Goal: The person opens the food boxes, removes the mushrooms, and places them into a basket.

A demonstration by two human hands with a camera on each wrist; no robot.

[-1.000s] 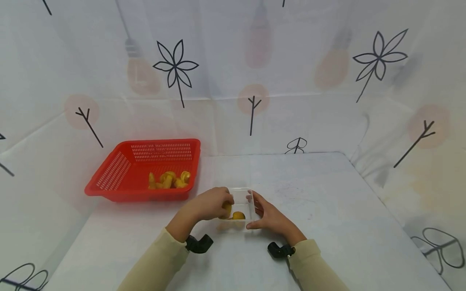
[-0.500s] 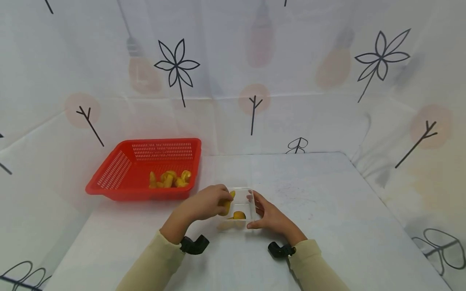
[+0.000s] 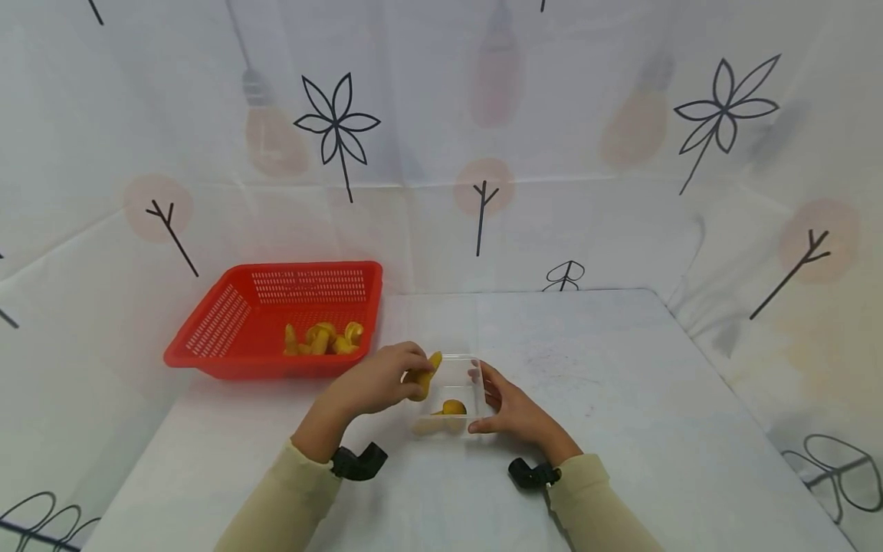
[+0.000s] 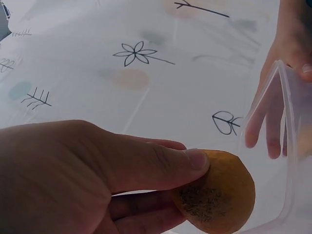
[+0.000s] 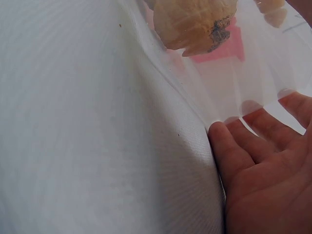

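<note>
Between thumb and fingers, my left hand (image 3: pixel 375 381) pinches a yellow mushroom (image 3: pixel 425 377) just above the left side of a clear plastic container (image 3: pixel 458 373). In the left wrist view, this mushroom (image 4: pixel 229 187) shows a round end with a dark speckled patch, partly covered by the fingers. Another yellow mushroom (image 3: pixel 453 407) lies inside the container near its front wall. My right hand (image 3: pixel 516 410) rests against the container's right side, thumb by the near corner. In the right wrist view, that hand's fingertips (image 5: pixel 251 108) touch the clear wall, with the fingers fairly straight.
A red slotted basket (image 3: pixel 234 366) stands at the back left, with several yellow mushrooms (image 3: pixel 320 340) in its right part. The white-covered table (image 3: pixel 572 360) meets a patterned cloth backdrop (image 3: pixel 414 238) behind. Dark wrist cameras (image 3: pixel 360 462) sit on both wrists.
My left hand has risen and drawn back slightly to the left, lifting the mushroom from inside the container to rim height. The right hand and container stay in place.
</note>
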